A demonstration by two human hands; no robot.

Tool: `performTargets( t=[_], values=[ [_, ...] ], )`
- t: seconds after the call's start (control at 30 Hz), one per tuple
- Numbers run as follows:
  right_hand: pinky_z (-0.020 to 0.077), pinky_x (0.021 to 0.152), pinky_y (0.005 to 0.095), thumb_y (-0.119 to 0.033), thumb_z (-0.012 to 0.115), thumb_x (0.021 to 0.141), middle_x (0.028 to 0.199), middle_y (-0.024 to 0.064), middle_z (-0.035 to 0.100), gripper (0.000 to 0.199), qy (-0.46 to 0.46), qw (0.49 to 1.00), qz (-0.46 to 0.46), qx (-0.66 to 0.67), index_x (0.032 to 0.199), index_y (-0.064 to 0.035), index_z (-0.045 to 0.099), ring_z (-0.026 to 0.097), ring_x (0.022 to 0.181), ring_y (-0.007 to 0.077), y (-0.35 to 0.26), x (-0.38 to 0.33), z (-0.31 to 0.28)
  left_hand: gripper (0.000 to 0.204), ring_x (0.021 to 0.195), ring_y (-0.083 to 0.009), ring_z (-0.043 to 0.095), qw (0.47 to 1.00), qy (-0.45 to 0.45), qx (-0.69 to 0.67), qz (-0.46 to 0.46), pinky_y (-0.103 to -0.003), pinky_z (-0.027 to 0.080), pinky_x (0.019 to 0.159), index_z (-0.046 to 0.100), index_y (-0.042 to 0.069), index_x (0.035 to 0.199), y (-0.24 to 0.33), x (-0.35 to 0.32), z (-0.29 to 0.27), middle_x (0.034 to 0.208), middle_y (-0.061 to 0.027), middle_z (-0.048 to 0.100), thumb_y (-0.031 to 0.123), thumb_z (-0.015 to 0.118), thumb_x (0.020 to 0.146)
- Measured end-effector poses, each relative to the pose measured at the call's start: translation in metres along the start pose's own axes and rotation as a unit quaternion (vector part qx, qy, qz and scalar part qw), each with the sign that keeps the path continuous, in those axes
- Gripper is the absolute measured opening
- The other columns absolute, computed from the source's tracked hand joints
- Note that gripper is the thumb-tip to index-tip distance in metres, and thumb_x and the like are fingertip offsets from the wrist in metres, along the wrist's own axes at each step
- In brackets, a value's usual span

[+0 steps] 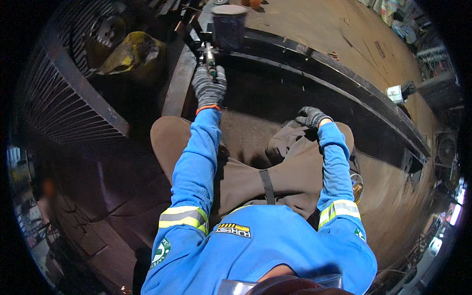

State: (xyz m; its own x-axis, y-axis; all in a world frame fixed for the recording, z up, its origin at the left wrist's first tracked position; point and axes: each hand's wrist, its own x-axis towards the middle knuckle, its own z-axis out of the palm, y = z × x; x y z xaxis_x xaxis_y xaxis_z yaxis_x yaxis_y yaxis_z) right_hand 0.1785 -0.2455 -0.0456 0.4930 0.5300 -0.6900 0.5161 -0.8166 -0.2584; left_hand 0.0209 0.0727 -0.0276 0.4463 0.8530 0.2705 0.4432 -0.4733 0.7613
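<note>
The slim tool [210, 59] sits in the left hand [209, 87], and its far end points away from the person toward the dark steel frame [314, 69], just below a dark cylindrical can [228, 24] that stands on the frame's corner. The left hand, in a grey knit glove with an orange cuff, is closed around the tool's handle, with the blue-sleeved arm stretched forward and nearly straight. The right hand [310, 117], in the same kind of glove, is well apart from the tool; it rests on the person's raised knee, fingers curled loosely, and I cannot tell if it holds anything. The right elbow is bent. The tool looks narrow and rod-like, with a dark body and a greenish part near the glove; its tip is hard to see against the dark metal. A yellow object [132, 54] lies to the left, beside a metal grille [64, 98].
</note>
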Motion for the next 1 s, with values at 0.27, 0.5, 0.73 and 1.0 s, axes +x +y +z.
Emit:
performTargets(
  t=[0.27,0.5,0.73,1.0],
  values=[
    [0.0439,0.095,0.0391,-0.041,0.064,0.080,0.119,0.0188,0.058,0.052,0.019,1.000,-0.001,0.001,0.117,-0.0053,0.058,0.055,0.111,0.0339,0.005,-0.005,0.004,0.029,0.059,-0.0266,0.059,0.998,-0.043,0.041,0.025,-0.037,0.048,0.059,0.060,0.001,0.079,0.040,-0.013,0.009,0.067,-0.0136,0.059,0.026,0.073,0.076],
    [0.0400,0.099,0.0409,-0.052,0.055,0.082,0.125,0.0267,0.051,0.069,0.000,0.997,0.051,-0.065,0.124,0.0024,0.051,0.049,0.118,0.0370,-0.001,-0.017,-0.002,0.032,0.070,-0.0378,0.062,0.967,-0.235,0.036,0.093,-0.044,0.049,0.063,0.059,0.006,0.076,0.085,-0.051,0.057,0.070,-0.0196,0.062,0.036,0.070,0.074],
    [0.0360,0.103,0.0395,-0.051,0.055,0.082,0.133,0.0246,0.044,0.072,0.008,0.999,0.036,-0.021,0.130,0.0019,0.045,0.043,0.124,0.0357,0.061,0.022,0.047,0.032,0.087,-0.0375,0.062,0.925,-0.328,-0.079,0.174,-0.041,0.050,0.073,0.063,0.003,0.096,0.119,-0.081,0.064,0.092,-0.0205,0.064,0.026,0.070,0.073],
    [0.0336,0.106,0.0379,-0.051,0.061,0.079,0.137,0.0223,0.041,0.076,-0.024,0.996,0.076,-0.030,0.131,0.0016,0.044,0.040,0.127,0.0339,0.004,-0.013,0.000,0.026,0.072,-0.0368,0.062,0.979,-0.169,0.062,0.100,-0.042,0.050,0.065,0.059,0.004,0.087,0.096,-0.063,0.066,0.076,-0.0180,0.063,0.020,0.071,0.070]
  ],
)
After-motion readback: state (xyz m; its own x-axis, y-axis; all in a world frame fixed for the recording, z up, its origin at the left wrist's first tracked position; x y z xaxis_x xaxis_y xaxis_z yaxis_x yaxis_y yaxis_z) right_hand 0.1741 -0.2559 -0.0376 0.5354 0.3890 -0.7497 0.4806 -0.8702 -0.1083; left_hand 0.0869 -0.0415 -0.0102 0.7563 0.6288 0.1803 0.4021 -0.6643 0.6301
